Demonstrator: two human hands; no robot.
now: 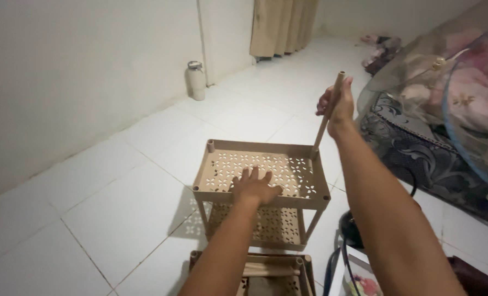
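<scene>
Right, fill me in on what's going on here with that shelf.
A person is handling a beige plastic shelf rack that stands on the white tiled floor. The left hand presses flat on the perforated top shelf. The right hand grips a beige pole whose lower end sits at the shelf's far right corner. A lower shelf is already attached, and another tray lies on the floor nearer the person.

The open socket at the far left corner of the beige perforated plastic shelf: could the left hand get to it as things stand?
Probably yes. The left hand lies flat on the beige perforated plastic shelf, and nothing stands between it and the open corner socket. The right hand holds the beige pole at the far right corner, clear of that path.
</scene>
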